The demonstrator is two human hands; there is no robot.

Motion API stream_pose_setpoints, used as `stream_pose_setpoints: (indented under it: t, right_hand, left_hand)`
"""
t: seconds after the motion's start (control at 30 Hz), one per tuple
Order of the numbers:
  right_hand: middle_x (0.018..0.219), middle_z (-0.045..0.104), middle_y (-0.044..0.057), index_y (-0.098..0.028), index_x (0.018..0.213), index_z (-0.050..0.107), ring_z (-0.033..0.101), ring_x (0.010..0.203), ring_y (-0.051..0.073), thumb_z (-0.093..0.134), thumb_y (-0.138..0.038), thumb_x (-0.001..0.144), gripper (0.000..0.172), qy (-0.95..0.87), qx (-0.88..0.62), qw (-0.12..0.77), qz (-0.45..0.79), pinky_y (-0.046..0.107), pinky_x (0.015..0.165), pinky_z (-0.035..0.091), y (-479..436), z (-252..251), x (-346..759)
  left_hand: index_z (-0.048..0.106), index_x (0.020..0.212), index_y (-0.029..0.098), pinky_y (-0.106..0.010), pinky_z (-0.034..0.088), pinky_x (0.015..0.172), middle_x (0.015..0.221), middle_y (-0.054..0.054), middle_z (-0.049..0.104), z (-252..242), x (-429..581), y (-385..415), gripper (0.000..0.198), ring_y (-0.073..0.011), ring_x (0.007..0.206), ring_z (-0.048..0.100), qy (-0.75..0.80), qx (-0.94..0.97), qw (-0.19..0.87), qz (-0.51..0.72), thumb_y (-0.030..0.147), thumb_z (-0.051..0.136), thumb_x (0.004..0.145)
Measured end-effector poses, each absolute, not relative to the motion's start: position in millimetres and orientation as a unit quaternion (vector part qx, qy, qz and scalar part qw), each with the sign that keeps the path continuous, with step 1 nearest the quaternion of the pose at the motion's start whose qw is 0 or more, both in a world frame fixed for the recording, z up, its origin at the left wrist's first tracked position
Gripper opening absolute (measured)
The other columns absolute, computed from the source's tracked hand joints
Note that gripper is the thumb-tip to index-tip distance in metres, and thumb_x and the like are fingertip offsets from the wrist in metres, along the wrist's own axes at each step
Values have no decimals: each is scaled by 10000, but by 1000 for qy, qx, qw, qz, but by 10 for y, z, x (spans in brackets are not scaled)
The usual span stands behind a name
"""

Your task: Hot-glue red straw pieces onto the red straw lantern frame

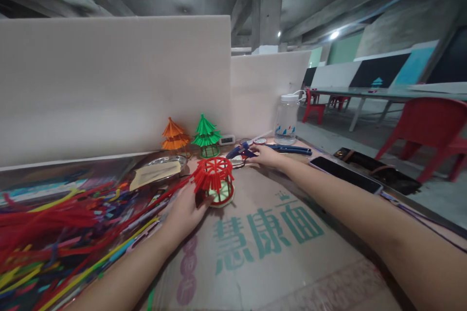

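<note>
My left hand [187, 206] holds a small round pavilion [218, 175] by its side, with a red fringed roof and a pale green base. The fingers behind it are partly hidden. My right hand [263, 155] is wrapped round a dark blue glue gun [242, 149], whose tip points left, just behind the red pavilion. An orange pavilion [175, 135] and a green pavilion [206, 136] stand at the back, beside a small white digital meter [226, 140].
Colourful strips [54, 228] cover the left side. A metal plate [164, 165] carries yellowish paper. Behind are a bottle [287, 119] and blue pliers [292, 149]; a phone [345, 175] lies right on the table's edge. Printed cardboard [270, 262] lies under my arms.
</note>
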State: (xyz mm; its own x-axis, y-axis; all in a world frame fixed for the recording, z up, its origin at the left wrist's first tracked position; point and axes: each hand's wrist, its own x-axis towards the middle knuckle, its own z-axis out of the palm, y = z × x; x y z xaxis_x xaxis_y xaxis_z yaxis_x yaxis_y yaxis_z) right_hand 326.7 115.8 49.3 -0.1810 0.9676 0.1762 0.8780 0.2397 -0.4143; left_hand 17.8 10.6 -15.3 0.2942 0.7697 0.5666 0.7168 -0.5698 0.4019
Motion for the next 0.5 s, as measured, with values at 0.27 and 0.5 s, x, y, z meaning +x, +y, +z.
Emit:
stream_pose_setpoints:
  t: [0.27,0.5]
  right_hand:
    - [1083,778,182,-139,1028,806,705,1041,325,614,-233,905,246,-727,-675,123,-2,335,866,472,743,796,4136]
    - [846,781,134,-177,748,801,717,858,294,733,-163,744,69,-703,-706,88,1,329,758,480,758,597,4422]
  left_hand:
    - [648,1023,202,-456,540,879,1017,-122,740,-143,163,125,315,-316,957,693,473,804,54,355,485,549,928]
    - [639,1010,203,-459,539,882,1015,-120,739,-143,145,130,311,-314,955,697,473,806,53,352,491,550,937]
